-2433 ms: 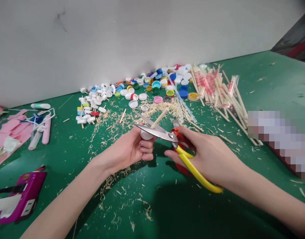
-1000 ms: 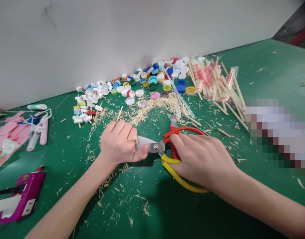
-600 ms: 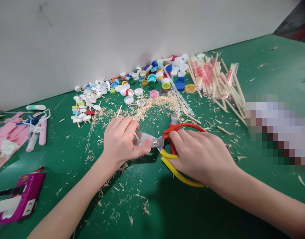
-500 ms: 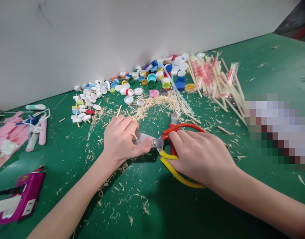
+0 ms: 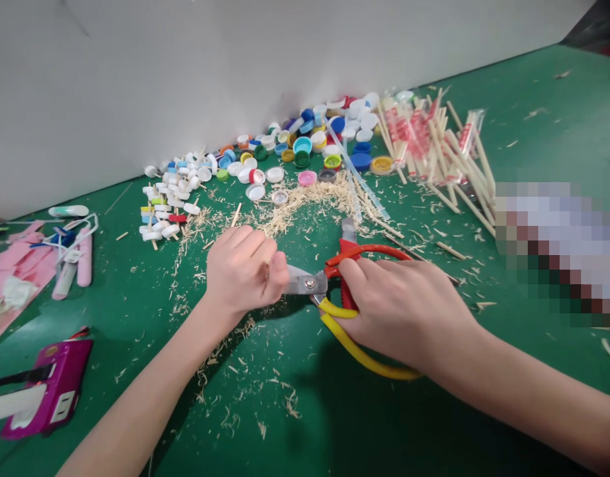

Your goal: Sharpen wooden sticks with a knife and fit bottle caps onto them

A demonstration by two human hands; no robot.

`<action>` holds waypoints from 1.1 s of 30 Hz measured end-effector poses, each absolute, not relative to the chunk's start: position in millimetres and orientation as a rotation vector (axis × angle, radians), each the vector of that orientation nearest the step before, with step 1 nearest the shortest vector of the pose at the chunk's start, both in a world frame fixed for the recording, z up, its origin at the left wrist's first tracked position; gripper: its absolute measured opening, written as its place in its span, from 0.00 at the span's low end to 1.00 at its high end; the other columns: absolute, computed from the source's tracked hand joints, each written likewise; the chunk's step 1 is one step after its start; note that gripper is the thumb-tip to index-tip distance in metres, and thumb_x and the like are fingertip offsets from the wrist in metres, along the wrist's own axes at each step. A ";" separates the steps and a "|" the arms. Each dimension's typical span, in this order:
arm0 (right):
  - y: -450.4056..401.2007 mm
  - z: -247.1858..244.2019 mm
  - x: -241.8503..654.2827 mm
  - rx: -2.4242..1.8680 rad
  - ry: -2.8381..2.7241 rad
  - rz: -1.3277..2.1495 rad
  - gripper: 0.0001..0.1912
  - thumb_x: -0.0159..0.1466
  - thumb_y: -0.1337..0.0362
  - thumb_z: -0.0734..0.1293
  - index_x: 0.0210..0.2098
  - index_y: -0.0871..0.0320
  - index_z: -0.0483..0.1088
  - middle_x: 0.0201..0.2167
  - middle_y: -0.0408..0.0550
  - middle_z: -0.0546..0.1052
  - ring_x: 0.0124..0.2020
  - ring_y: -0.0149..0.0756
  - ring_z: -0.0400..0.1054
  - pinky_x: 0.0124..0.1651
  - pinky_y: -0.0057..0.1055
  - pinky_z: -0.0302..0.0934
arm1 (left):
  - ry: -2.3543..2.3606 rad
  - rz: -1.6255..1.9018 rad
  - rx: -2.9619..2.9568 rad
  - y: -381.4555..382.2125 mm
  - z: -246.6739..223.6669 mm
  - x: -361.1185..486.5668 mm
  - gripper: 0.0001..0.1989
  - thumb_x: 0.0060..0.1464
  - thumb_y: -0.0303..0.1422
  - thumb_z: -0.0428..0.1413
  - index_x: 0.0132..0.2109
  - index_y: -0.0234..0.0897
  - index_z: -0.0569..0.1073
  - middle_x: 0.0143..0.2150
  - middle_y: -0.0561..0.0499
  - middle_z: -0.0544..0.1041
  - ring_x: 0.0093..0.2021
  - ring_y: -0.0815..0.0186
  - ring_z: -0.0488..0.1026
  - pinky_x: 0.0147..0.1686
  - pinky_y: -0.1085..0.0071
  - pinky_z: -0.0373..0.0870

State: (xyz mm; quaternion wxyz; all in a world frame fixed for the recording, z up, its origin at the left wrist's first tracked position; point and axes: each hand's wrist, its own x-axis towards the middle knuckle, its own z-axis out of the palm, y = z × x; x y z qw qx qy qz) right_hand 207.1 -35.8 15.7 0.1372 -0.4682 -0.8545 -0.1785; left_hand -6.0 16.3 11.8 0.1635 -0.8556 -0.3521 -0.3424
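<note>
My left hand (image 5: 243,271) is closed around a thin wooden stick (image 5: 236,214), whose light end pokes out above the knuckles. Its thumb presses close to the blades of the scissors (image 5: 305,283), and the blade tips are hidden behind that hand. In my right hand (image 5: 399,308) are the scissors, held by their red and yellow handles. A red cutter knife (image 5: 348,233) with a metal tip shows behind the handles; whether it is gripped too or lies beneath, I cannot tell.
Wood shavings (image 5: 305,199) cover the green table (image 5: 265,444). Bottle caps (image 5: 302,144) pile against the wall, beside caps joined on sticks (image 5: 166,212). Chopsticks (image 5: 454,152) lie at right. A magenta device (image 5: 61,384), pink scraps (image 5: 19,265) and glue-stick-like tubes (image 5: 85,258) are left.
My left thumb has drawn in, from stretched along the scissor blades to folded up by the fist. The short stick end by the thumb is now out of sight. The view shifted slightly.
</note>
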 end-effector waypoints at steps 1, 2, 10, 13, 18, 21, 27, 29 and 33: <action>-35.1 15.6 207.2 -1.367 -2.485 -0.513 0.11 0.59 0.59 0.59 0.26 0.58 0.65 0.16 0.46 0.68 0.17 0.35 0.61 0.25 0.32 0.37 | -1.005 -0.972 -2.439 16.6 11.1 -6.0 0.20 0.62 0.34 0.44 0.21 0.38 0.58 0.18 0.52 0.60 0.23 0.68 0.55 0.25 0.67 0.51; -34.4 15.3 207.1 -1.384 -2.503 -0.507 0.11 0.58 0.58 0.59 0.26 0.58 0.66 0.16 0.46 0.68 0.17 0.35 0.61 0.25 0.32 0.36 | -1.008 -0.963 -2.439 17.1 10.2 -5.9 0.20 0.62 0.33 0.44 0.21 0.38 0.59 0.18 0.52 0.61 0.23 0.68 0.55 0.25 0.67 0.51; -30.8 13.4 206.8 -1.415 -2.499 -0.581 0.15 0.61 0.54 0.60 0.27 0.58 0.67 0.17 0.47 0.69 0.18 0.35 0.62 0.25 0.32 0.37 | -1.028 -0.943 -2.399 21.0 8.3 -4.7 0.20 0.63 0.32 0.43 0.21 0.40 0.59 0.18 0.52 0.63 0.23 0.67 0.56 0.26 0.66 0.52; -30.3 13.1 209.3 -1.408 -2.434 -0.601 0.16 0.62 0.53 0.61 0.27 0.58 0.67 0.18 0.46 0.69 0.19 0.36 0.63 0.25 0.31 0.39 | -1.058 -0.936 -2.402 19.8 13.9 -6.0 0.19 0.64 0.34 0.43 0.25 0.39 0.65 0.22 0.51 0.69 0.27 0.65 0.61 0.29 0.65 0.56; -26.9 15.6 214.0 -1.504 -2.387 -0.515 0.20 0.62 0.47 0.64 0.29 0.58 0.67 0.19 0.45 0.70 0.20 0.37 0.66 0.25 0.31 0.41 | -0.889 -0.899 -2.498 18.0 25.3 -9.1 0.09 0.64 0.34 0.50 0.34 0.39 0.68 0.31 0.49 0.74 0.36 0.63 0.64 0.37 0.66 0.62; -23.8 18.2 214.4 -1.546 -2.398 -0.435 0.26 0.59 0.40 0.65 0.32 0.59 0.67 0.21 0.46 0.72 0.21 0.39 0.67 0.25 0.31 0.42 | -0.880 -0.869 -2.625 17.8 28.6 -10.2 0.12 0.66 0.34 0.46 0.33 0.39 0.65 0.30 0.50 0.71 0.33 0.65 0.62 0.36 0.67 0.62; -21.5 18.8 211.9 -1.615 -2.439 -0.350 0.30 0.58 0.36 0.64 0.37 0.59 0.68 0.26 0.48 0.75 0.26 0.41 0.69 0.26 0.32 0.46 | -1.085 -0.866 -2.830 19.4 24.8 -18.2 0.14 0.69 0.35 0.40 0.34 0.39 0.63 0.32 0.50 0.69 0.33 0.66 0.62 0.36 0.68 0.61; -21.6 18.4 211.5 -1.621 -2.448 -0.347 0.30 0.58 0.36 0.63 0.37 0.58 0.68 0.26 0.49 0.75 0.27 0.41 0.70 0.26 0.32 0.46 | -1.115 -0.907 -2.847 20.2 23.0 -21.4 0.14 0.69 0.35 0.40 0.35 0.39 0.63 0.31 0.51 0.69 0.34 0.67 0.63 0.36 0.69 0.61; -21.2 20.6 212.3 -1.682 -2.490 -0.286 0.27 0.60 0.37 0.62 0.34 0.57 0.66 0.26 0.50 0.75 0.29 0.43 0.70 0.26 0.33 0.47 | -1.219 -0.989 -2.862 20.8 23.6 -25.5 0.14 0.69 0.35 0.40 0.35 0.39 0.64 0.31 0.52 0.69 0.35 0.69 0.63 0.37 0.70 0.62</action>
